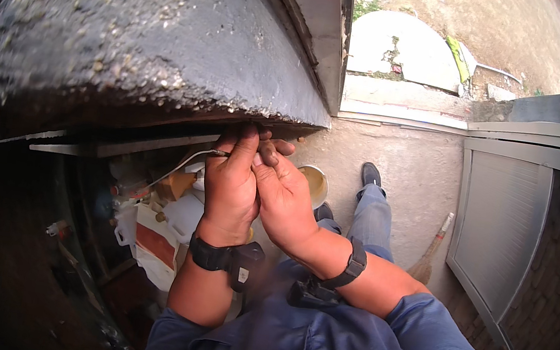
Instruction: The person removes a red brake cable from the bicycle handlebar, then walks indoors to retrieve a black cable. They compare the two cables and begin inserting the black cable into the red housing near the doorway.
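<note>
Both my hands are raised close together below the rough front edge of a grey concrete slab (190, 48). My left hand (232, 186) is closed on a thin pale cable (191, 157), which loops out past its thumb side and runs down to the left. Against it, my right hand (288, 201) is closed too, thumb and fingers meeting near the left fingertips. What the right fingers pinch is hidden between the hands. Each wrist carries a black strap.
Under the slab are white plastic jugs (182, 217) and a white-and-red sack (154, 247). A round bucket (314, 185) stands on the floor by my feet. Rightward are a broom (433, 248) and an open metal door (501, 228). Beyond the doorway sill (403, 115) lies bare ground.
</note>
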A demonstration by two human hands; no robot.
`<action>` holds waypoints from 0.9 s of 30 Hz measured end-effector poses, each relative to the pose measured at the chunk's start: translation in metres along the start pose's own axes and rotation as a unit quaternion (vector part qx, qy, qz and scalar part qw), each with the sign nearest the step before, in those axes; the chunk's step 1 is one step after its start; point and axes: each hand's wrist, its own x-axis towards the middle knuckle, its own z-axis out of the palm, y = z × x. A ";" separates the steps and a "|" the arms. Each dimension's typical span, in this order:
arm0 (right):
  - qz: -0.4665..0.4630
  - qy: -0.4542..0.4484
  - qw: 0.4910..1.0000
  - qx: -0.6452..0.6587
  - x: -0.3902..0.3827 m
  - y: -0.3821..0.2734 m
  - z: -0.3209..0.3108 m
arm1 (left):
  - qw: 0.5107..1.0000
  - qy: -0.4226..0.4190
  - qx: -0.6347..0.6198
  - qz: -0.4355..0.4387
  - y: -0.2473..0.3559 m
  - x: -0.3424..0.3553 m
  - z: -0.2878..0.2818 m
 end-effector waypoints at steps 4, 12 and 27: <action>0.024 -0.007 1.000 0.018 -0.001 -0.001 -0.002 | 1.000 0.010 0.005 0.005 0.001 0.001 0.003; 0.004 0.032 0.998 0.052 0.001 -0.006 0.004 | 1.000 0.016 0.006 0.019 0.001 0.003 0.007; 0.021 -0.037 0.999 -0.015 -0.050 -0.029 -0.012 | 0.995 -0.093 -0.046 0.007 -0.003 -0.057 0.000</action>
